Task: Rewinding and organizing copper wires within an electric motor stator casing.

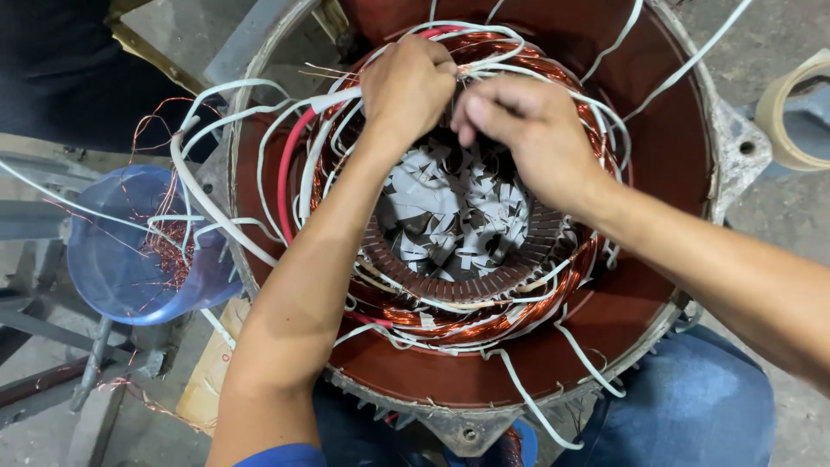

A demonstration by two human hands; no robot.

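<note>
Left hand: the left hand (406, 86) is closed in a fist at the far side of the copper winding (484, 324), and its fingers pinch a white sleeved wire (346, 98) that lies over the coil.
Right hand: the right hand (519, 121) is just beside the left one, almost touching it; its fingers are bent and pressed together on the thin white sleeves at the top of the coil, but what exactly they hold is hidden under the fingers.
Copper winding: it makes a ring of shiny orange-brown wire around the inside of the motor housing (666, 156), and many white sleeves cross it and hang over the rim.
Motor housing: it is round and painted dark red inside, it lies open side up, directly in front of the person, between the two forearms.
Stator core: the slotted core (467, 281) is inside the winding ring, and white paper pieces (450, 212) lie at the bottom of the hole.
Red sleeve: one red sleeve (285, 169) curves along the left side of the coil.
Blue bowl: a blue plastic bowl (112, 259) stands to the left of the housing, with loose copper wire scraps (169, 246) in it.
Tape roll: a roll of beige tape (791, 108) is at the right edge, well apart from the hands.
</note>
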